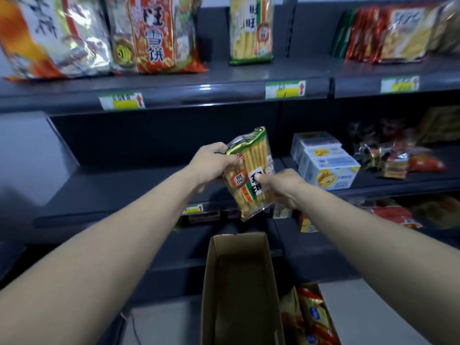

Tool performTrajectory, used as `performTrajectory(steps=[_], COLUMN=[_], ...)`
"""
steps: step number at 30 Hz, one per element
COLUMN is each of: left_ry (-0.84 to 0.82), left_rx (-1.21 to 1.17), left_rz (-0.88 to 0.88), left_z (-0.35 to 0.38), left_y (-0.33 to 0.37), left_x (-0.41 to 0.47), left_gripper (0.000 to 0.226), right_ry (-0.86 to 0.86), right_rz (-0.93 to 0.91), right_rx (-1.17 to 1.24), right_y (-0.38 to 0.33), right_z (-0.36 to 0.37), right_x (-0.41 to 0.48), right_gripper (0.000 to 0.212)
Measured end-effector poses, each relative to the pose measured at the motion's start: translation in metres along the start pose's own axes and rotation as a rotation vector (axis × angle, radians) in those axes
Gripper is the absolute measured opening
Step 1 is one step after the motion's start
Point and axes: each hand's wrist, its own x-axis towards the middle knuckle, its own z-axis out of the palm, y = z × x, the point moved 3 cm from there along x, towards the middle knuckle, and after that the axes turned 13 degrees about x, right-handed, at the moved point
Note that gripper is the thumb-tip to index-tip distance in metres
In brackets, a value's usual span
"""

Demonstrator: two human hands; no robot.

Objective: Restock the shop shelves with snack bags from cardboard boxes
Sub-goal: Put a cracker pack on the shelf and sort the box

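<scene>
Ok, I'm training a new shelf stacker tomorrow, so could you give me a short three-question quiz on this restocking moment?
1. How is the cracker bag held?
A) in one hand only
B) in both hands
C) lying on a shelf, untouched
2. True or false: a matching bag stands upright on the top shelf.
3. Fill in: the open cardboard box sits ___ the held bag in this view.

Key
1. B: the left hand grips its upper part, and the right hand pinches its lower part.
2. True.
3. Below.
</scene>
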Motion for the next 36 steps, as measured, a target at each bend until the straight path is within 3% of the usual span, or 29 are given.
performTrajectory(steps=[3,9,16,20,24,27,29,34,36], left_ry=[0.032,0.093,0.002,-0.002,0.005,0.235,0.358,0.502,0.469], left_rx=[-0.061,-0.462,-0.734,-0.793,-0.719,-0.505,-0.285,0.046,0.110], left_rz=[0.118,0.218,0.304,0.290,0.276,0.230,0.252,0.272,0.287], left_z=[-0.010,-0.025,-0.024,-0.031,-0.049,-0.066,-0.071,-0.071,-0.066], left_y=[0.035,0.100,0.148,0.153,0.155,0.155,0.161,0.183,0.188], left_x=[-0.007,-0.015,-0.010,0.003,0.016,0.037,0.051,0.085,0.105], left_gripper=[0.028,0.017,0.012,0.052,0.030,0.050,0.055,0.087,0.082], right_ry=[0.025,-0.056,-0.152,-0.245,-0.192,-0.107,-0.047,0.015,0.016], right_rz=[-0.023,0.059,-0.151,-0.209,-0.368,-0.532,-0.615,-0.765,-0.804], right_rx=[0.019,0.353,0.870,0.915,0.753,0.576,0.491,0.258,0.143], right_y=[-0.030,-0.085,-0.158,-0.189,-0.229,-0.256,-0.270,-0.298,-0.303], right_z=[-0.017,-0.020,-0.025,-0.027,-0.039,-0.045,-0.046,-0.047,-0.048], right_x=[-0.014,-0.044,-0.050,-0.048,-0.042,-0.032,-0.023,0.003,0.019], right_gripper=[0.058,0.059,0.021,0.006,0.009,0.013,0.028,0.036,0.033])
